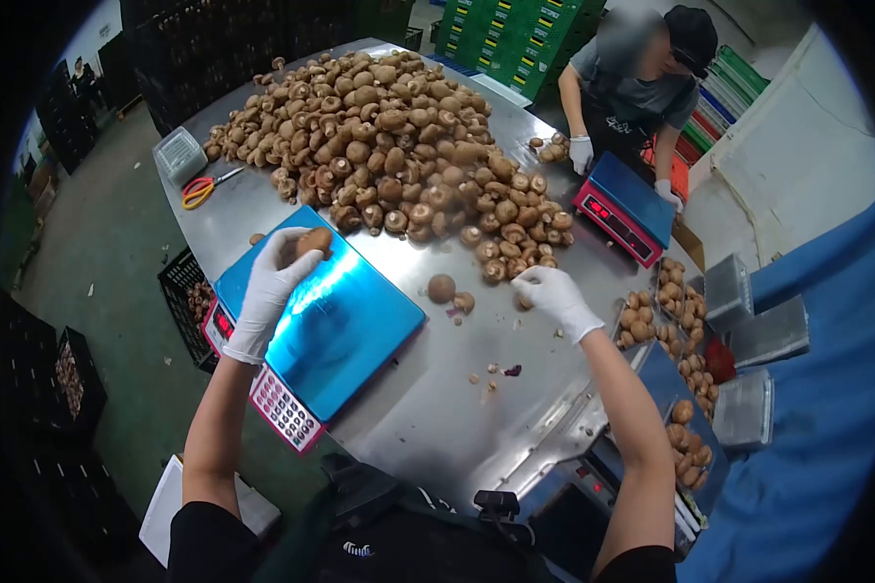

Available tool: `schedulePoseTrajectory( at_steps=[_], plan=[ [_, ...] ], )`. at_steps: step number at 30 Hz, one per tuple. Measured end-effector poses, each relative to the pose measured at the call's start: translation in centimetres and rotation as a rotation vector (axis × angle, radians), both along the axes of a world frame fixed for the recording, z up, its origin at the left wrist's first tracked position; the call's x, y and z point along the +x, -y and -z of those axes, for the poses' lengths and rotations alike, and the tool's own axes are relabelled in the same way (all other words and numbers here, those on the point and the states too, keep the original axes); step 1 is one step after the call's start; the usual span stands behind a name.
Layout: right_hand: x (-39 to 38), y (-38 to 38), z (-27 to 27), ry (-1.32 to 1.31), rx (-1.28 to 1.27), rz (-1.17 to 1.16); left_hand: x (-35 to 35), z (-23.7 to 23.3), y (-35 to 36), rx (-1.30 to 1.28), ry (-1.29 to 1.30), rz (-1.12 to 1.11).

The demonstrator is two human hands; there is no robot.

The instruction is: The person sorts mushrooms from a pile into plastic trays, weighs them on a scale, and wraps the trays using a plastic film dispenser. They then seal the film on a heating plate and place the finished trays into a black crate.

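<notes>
My left hand (270,291), in a white glove, is closed around a brown shiitake mushroom (314,240) above the blue plate of a digital scale (345,306). My right hand (557,301), also gloved, has its fingers pinched at the near edge of the mushroom heap (379,126). A small mushroom (524,302) shows partly beneath those fingertips, and they seem to grip it. Between my hands, a loose mushroom (441,288) and a smaller one (464,302) lie on the metal table (399,389).
Across the table a co-worker (642,78) has gloved hands beside a second scale (624,209). Orange-handled scissors (199,192) and a clear plastic box (179,156) lie far left. Packed mushrooms (640,316) and clear trays (744,408) sit at right. A black crate (180,282) stands below the left edge.
</notes>
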State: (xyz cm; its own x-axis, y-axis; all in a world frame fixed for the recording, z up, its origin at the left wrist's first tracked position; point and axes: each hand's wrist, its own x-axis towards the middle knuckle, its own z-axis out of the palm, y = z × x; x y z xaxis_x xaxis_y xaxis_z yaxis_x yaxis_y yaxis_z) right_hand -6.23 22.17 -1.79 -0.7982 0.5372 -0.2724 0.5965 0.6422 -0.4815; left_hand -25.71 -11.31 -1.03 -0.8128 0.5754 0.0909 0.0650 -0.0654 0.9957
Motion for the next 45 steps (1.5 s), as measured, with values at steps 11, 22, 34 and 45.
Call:
schedulePoseTrajectory(
  at_steps=[11, 22, 34, 45],
  plan=[
    [-9.7, -11.5, 11.8, -0.394, 0.194, 0.430, -6.3, 2.9, -14.4, -0.714, -0.738, 0.482],
    [-7.5, -10.2, 6.3, -0.570, -0.628, 0.334, -6.8, 7.0, -19.3, -0.997, -0.900, 0.795],
    [1.4, 1.7, -5.7, -0.724, -0.641, -0.079, 4.0, -3.6, -19.3, -0.071, 0.237, 0.833],
    [2.4, -1.1, 3.3, -0.184, -0.248, 0.101, 2.0, 2.7, -18.8, -0.403, -0.119, 0.697]
  ],
)
